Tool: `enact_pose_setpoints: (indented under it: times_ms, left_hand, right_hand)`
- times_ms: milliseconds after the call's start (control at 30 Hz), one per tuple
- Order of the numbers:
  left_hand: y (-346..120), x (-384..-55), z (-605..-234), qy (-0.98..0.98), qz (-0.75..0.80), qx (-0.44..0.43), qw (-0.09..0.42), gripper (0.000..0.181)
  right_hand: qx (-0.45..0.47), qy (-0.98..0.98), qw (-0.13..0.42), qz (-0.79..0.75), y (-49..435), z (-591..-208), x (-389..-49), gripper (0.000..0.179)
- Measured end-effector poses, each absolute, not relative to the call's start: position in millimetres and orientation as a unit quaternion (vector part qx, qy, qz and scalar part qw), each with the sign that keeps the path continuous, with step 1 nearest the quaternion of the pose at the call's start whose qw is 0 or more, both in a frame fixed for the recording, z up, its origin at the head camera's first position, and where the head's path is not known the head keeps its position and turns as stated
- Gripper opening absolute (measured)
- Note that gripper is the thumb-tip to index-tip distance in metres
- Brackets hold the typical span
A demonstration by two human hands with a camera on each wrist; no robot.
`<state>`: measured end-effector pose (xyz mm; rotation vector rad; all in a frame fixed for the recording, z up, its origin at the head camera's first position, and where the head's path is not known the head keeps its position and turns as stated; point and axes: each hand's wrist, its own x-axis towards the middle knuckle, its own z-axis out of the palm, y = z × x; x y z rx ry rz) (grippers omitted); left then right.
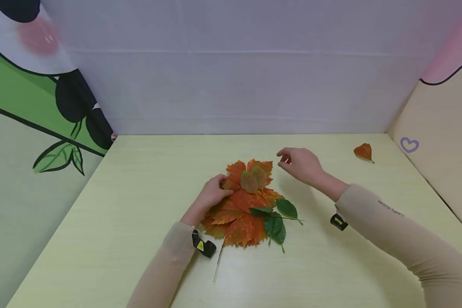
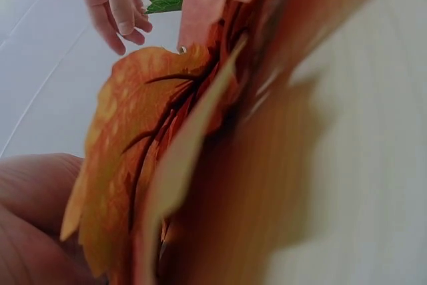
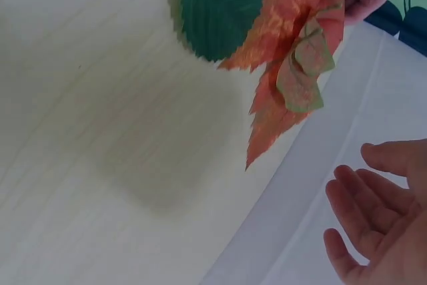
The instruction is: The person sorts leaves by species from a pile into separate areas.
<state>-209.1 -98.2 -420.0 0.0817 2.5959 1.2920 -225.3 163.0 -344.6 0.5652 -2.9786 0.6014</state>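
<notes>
A pile of orange maple leaves (image 1: 248, 222) lies in the middle of the table, layered one over another. My left hand (image 1: 211, 194) pinches the left edge of the upper leaves, its thumb across their top. Two small round green-brown leaves (image 1: 250, 182) rest on the upper maple leaves; they show close up in the right wrist view too. Serrated green leaves (image 1: 275, 222) on thin stems stick out at the pile's lower right. To the right of the pile, my right hand (image 1: 302, 164) hovers with loosely bent fingers and nothing in them; in its wrist view the fingers (image 3: 367, 208) stand apart.
A single small orange-brown leaf (image 1: 363, 152) lies at the table's far right. Thin dark stems (image 1: 218, 261) reach from the pile toward the front. A pale cloth wall (image 1: 231, 94) rises along the table's back edge, with printed panels at both sides.
</notes>
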Motion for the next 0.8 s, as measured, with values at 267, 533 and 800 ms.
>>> enact_pose_setpoints:
  times_ms: [267,533,800]
  left_hand:
    - [-92,-216,-421,0.890,0.440,0.016,0.121,0.043]
    - [-86,-223,-422,0.893,0.435,0.012,0.113,0.041]
    - [-80,-230,-424,0.894,0.433,0.001,0.110,0.041]
  right_hand:
    - [0.241,-0.951,0.002,0.192,134,-351,-225,0.027]
    - [0.261,-0.947,-0.057,0.180,116,-367,-237,0.034]
    - [0.270,-0.948,-0.090,0.142,106,-380,-249,0.037]
